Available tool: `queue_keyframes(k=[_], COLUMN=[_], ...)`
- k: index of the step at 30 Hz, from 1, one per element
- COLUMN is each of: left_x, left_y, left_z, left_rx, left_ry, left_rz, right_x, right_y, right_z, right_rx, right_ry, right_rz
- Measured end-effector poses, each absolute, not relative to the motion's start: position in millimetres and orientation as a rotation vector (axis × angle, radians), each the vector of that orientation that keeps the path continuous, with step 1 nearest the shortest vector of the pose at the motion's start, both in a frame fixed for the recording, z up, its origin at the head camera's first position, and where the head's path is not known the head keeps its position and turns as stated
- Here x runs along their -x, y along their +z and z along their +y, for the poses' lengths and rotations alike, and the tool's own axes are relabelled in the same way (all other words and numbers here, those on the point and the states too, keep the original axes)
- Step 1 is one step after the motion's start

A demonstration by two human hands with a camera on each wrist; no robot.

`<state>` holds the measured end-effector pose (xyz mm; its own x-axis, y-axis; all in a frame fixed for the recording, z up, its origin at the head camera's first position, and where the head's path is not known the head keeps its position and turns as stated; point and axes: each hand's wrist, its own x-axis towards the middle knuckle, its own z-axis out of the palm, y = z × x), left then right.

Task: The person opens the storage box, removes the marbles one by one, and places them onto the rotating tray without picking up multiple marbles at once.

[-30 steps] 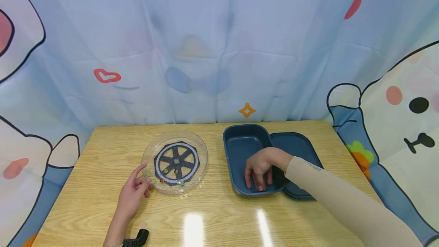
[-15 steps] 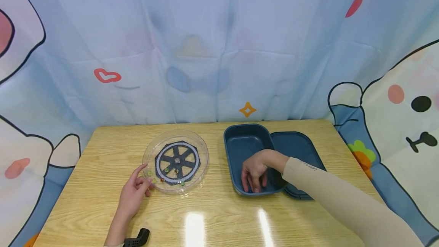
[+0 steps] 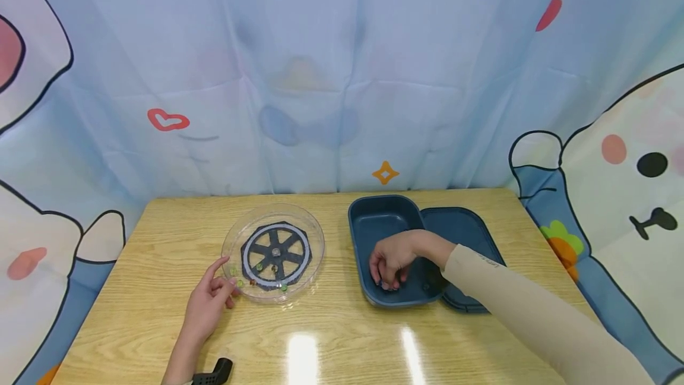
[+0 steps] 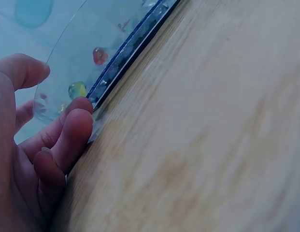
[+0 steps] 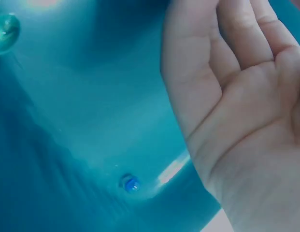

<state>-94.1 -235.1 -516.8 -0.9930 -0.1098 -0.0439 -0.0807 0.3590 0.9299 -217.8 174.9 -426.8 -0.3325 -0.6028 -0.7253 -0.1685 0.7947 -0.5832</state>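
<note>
My left hand (image 3: 208,299) rests at the near-left edge of a clear round dish (image 3: 315,218), index finger and thumb spread along its rim. Several small glass marbles lie in the dish, including a red-tinted marble (image 4: 100,55) and a yellow-green marble (image 4: 77,90) in the left wrist view. A dark spoked wheel (image 3: 275,252) shows through the dish. Inside a deep blue box (image 3: 355,242), my right hand (image 3: 395,257) pinches a small bluish marble (image 3: 379,284) at its fingertips, mostly hidden by the fingers. The right wrist view shows a green marble (image 5: 6,34) and blue marble (image 5: 130,183) in the box.
A flat dark blue lid (image 3: 462,224) lies right of the box, partly under the right forearm. Everything stands on a wooden table (image 3: 342,349), with a printed curtain (image 3: 299,76) behind it.
My right hand has shifted left and away from the box's near wall, its fingers now drawn together. The left hand and the dish have not moved.
</note>
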Motion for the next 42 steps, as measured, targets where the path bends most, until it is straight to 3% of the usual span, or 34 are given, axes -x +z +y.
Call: queue_keyframes(k=[21, 42], left_x=[93, 92], left_y=[-515, -516], left_z=[-234, -235], left_rx=[-0.214, -0.216], left_ry=[-1.753, -1.783], left_rz=[-2.585, -2.564], right_x=[220, 209], right_y=[-408, -405], right_z=[178, 88], right_rx=[0.948, 0.932], right_ry=[-1.019, -1.225], right_rz=[2.225, 2.473])
